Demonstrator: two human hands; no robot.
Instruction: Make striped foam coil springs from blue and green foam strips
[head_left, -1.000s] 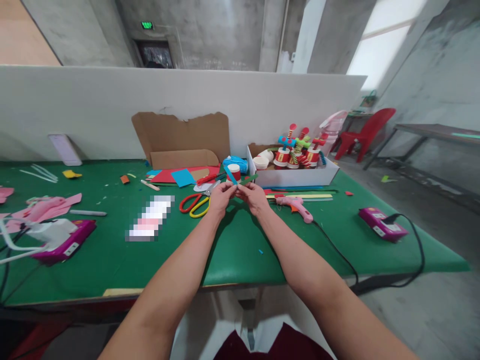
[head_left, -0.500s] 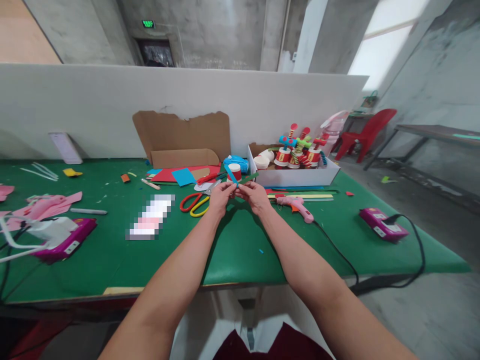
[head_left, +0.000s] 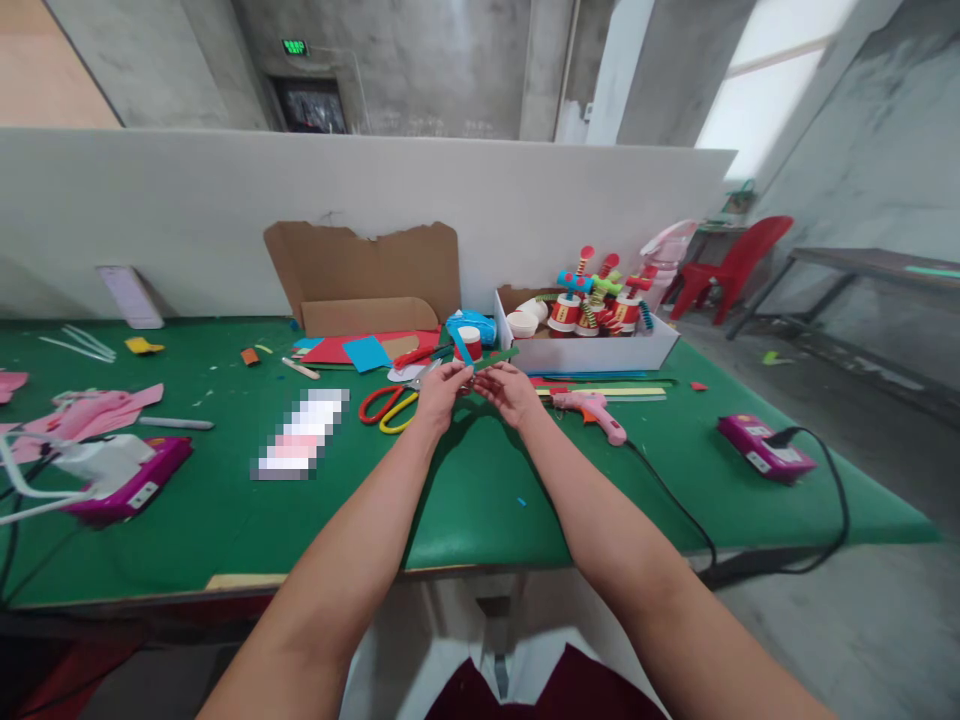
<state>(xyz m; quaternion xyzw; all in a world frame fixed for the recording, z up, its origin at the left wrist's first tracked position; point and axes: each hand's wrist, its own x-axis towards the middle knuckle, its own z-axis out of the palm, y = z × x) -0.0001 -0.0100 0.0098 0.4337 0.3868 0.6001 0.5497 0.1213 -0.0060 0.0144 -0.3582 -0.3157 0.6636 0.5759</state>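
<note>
A wide table with a green cover (head_left: 480, 510) filled most of the lower view. At its back edge, a white cardboard box (head_left: 592, 354) held several small red-cup figures. Before the person, the left hand (head_left: 442, 395) and right hand (head_left: 511, 393) met nearly fingertip to fingertip above the table. The left grip was pinched at the low end of a narrow bright-blue paper strip (head_left: 464, 348). The right grip was loosely curled, fingers slightly parted, against a narrow dark-green paper strip (head_left: 501, 356); whether it had firm hold, I could not tell.

The strips made a lopsided V from the fingertips: the blue one's long axis ran away and leftward, nearer the left hand; the green one's ran away and rightward, over the right fingers. Their near ends were hidden, so whether they were joined was unclear. The blue strip partly covered a red-and-white paper cup (head_left: 474, 346) behind it.
</note>
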